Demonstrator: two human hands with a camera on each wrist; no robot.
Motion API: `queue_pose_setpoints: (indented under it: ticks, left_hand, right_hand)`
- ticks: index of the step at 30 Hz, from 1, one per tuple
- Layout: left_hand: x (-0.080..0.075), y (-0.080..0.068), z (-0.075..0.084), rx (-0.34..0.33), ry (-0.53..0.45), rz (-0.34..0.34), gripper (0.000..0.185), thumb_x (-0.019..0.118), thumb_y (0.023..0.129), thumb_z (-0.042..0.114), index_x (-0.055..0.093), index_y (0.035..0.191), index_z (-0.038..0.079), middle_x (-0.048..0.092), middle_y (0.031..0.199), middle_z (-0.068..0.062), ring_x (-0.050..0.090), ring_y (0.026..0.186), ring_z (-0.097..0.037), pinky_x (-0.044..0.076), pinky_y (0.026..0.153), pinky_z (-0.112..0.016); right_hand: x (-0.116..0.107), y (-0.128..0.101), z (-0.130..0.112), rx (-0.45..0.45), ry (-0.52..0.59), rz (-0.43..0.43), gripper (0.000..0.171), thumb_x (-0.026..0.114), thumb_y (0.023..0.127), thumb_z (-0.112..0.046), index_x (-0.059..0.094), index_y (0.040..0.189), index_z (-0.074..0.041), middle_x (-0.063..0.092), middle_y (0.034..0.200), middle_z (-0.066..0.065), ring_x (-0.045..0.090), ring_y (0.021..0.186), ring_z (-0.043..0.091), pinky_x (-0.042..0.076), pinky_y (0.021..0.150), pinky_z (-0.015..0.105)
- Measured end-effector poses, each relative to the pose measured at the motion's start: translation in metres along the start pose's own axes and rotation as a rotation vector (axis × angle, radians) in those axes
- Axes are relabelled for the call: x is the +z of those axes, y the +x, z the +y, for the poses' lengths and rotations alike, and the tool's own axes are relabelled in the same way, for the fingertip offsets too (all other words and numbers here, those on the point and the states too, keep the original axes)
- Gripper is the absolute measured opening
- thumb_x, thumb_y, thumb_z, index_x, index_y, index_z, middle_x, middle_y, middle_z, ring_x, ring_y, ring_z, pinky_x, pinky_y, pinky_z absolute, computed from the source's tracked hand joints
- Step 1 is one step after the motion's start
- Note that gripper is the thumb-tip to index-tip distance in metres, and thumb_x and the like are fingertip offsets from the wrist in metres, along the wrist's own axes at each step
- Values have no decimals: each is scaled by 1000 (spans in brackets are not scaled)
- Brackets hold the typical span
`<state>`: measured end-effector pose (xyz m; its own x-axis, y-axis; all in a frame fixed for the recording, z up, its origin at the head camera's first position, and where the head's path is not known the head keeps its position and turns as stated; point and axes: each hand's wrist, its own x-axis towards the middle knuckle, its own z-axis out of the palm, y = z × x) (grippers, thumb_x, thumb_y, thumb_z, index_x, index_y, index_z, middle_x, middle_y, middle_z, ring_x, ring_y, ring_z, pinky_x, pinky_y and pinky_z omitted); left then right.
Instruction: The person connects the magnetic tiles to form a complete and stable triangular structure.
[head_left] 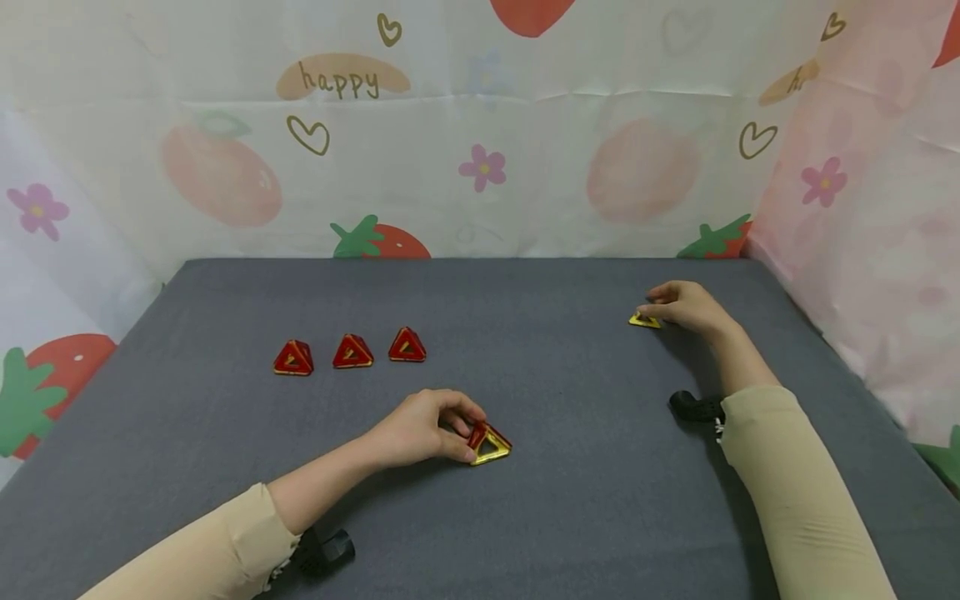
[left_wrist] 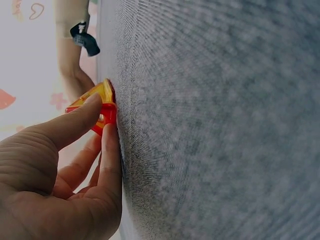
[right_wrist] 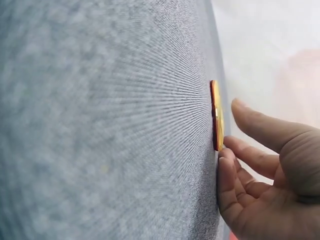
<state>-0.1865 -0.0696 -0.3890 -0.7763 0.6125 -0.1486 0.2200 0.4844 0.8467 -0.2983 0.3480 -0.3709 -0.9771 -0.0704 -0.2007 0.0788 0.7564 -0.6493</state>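
My left hand [head_left: 427, 427] pinches a small red-and-yellow pyramid of triangular tiles [head_left: 492, 447] between thumb and fingers, at the front middle of the table. In the left wrist view the thumb lies on the pyramid's yellow side [left_wrist: 107, 91], and fingertips touch its red edge. Far to the right, my right hand [head_left: 684, 308] is at a flat yellow triangular tile [head_left: 645, 322], partly covered by the fingers in the head view. The right wrist view has fingertips against the lower end of this thin tile [right_wrist: 217, 120], red underneath, while the thumb stands apart from it.
Three red pyramids, left [head_left: 293, 358], middle [head_left: 352, 352] and right [head_left: 407, 345], stand in a row on the left half of the grey table [head_left: 540, 525]. A printed curtain [head_left: 555, 167] hangs behind and along the sides.
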Motion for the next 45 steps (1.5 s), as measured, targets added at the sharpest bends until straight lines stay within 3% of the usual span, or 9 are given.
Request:
queue_pose_setpoints:
  ticks: [4,12,21,30,34,40,45]
  left_hand:
    - [1,0,-1,6,-4,1,41,81,71,22,66,108,19,67,94,0,60,88,-12,50,71,-24]
    - [1,-1,-1,-3,-4,1,40,81,71,22,66,108,20,67,94,0,60,88,-12,50,70,-25]
    - [0,-1,-1,2,-12,-2,40,80,71,21,66,109,20,67,94,0,60,88,-12,51,69,-25]
    - [0,-2,1,-4,-14,-3,40,80,71,20,66,108,19,67,94,-1,60,88,-13,50,69,-25]
    - [0,-2,1,-9,-8,-2,39,80,72,20,66,108,20,67,94,0,60,88,-12,50,70,-26]
    - [0,-1,0,-6,-1,1,39,80,72,21,66,108,21,67,94,1,60,89,-12,50,71,-25]
    - [0,-1,1,-8,-1,1,39,80,72,21,66,108,21,66,93,1,59,89,-12,50,71,-25]
  right_hand:
    - [0,1,1,-11,-36,10,59,58,91,-36,44,135,1,49,125,21,50,106,28,44,81,32]
    - [2,2,2,-3,-87,23,59,63,87,-39,48,130,-1,50,124,21,51,107,31,44,85,39]
    - [3,1,-1,-2,-122,46,45,64,87,-37,59,117,-4,57,118,20,54,99,28,43,75,30]
    - [3,2,1,-18,-89,35,39,67,85,-31,62,112,-3,61,114,19,55,95,25,42,73,26]
    - [2,2,1,-18,-94,14,44,63,88,-36,60,116,-3,59,117,20,55,100,27,44,77,30]
    - [1,0,-3,4,-69,-26,58,70,80,-42,56,121,-3,53,120,18,50,107,29,42,89,40]
    - [2,1,-4,-16,-81,-26,51,72,80,-36,57,115,-1,55,110,14,51,96,24,42,80,32]
